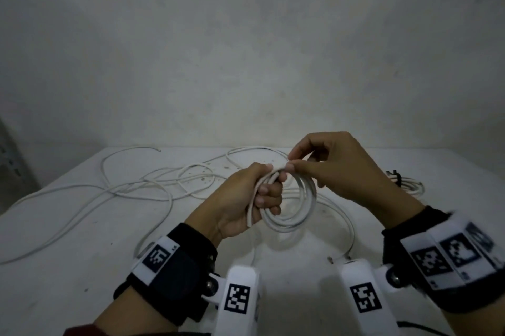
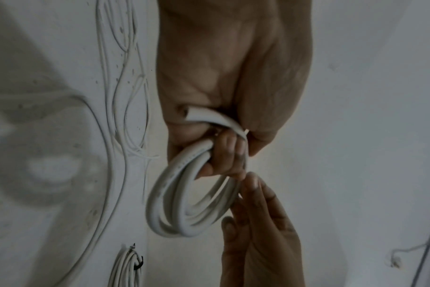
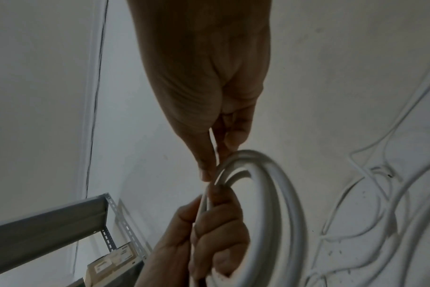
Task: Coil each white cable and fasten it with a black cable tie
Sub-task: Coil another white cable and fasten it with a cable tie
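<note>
**Coil in hand, tie not yet on**

The left hand (image 1: 246, 199) is gripping, fingers curled tight round one side of the white coil (image 1: 289, 199), just right of centre in the head view. The right hand (image 1: 336, 169) is pinching a strand at the top of that coil between thumb and forefinger, other fingers loosely curled behind it. Both hands are working above the white table (image 1: 82, 267), which is filling the lower half of the frame.

Loose white cables (image 1: 131, 188) are sprawling over the table's left and middle, overlapping in slack loops. One strand is trailing from under the coil toward the lower middle of the frame. At the right edge of the table a finished bundle (image 1: 407, 185) is lying with a black cable tie (image 1: 395, 175) round it. In the right wrist view a metal shelf (image 3: 49, 219) is showing at lower left.

Handling, as a judgement: the cable is looking light, round and fairly stiff, holding a springy curve, so the loops are likely wanting to spring open if the grip slackens. The jacket is looking smooth, perhaps slippery. Best hold is where all turns are crossing, under the left fingers, keeping them stacked; the short cut end (image 2: 197, 114) is poking out by the left palm and is needing tucking in. No tie is visible in either hand.
</note>
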